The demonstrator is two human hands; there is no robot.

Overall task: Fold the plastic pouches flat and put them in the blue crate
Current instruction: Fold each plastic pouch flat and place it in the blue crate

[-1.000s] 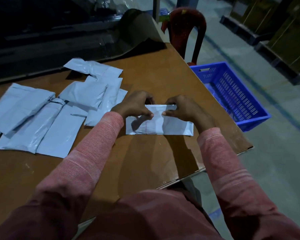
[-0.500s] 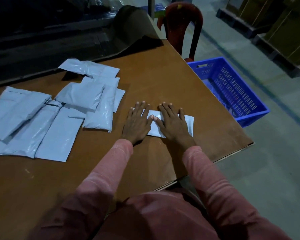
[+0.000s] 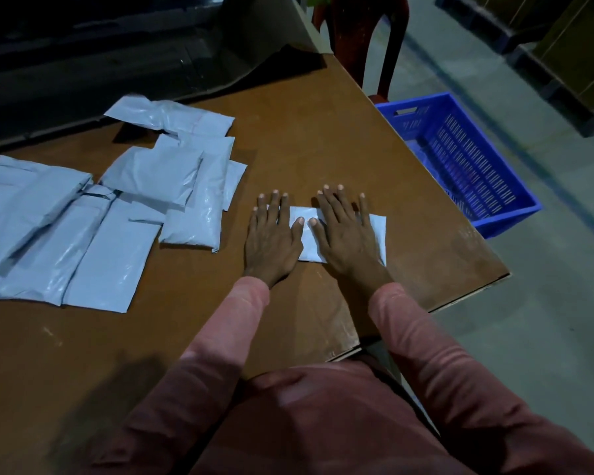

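Brown worktop (image 3: pixel 323 138) fills most of the view, seen from above and slightly behind. Blue crate (image 3: pixel 467 166) stands on the floor just off the worktop's right edge, slotted walls, nothing clearly visible inside. Dark red chair (image 3: pixel 360 36) beyond the far right corner.

Pile of grey plastic pouches (image 3: pixel 93 214) lies on the left half of the worktop, overlapping one another, some creased, well apart from the crate.

Both arms in pink sleeves (image 3: pixel 422 341) reach forward from the bottom edge.

Folded pouch (image 3: pixel 306 234) lies flat near the right side of the worktop, in front of the person. Left hand (image 3: pixel 271 238) and right hand (image 3: pixel 347 234) rest palm-down on it side by side, fingers spread and straight, thumbs nearly touching at the middle. Neither hand grips; both press flat. Left palm partly overlaps the pouch's left end onto bare worktop.
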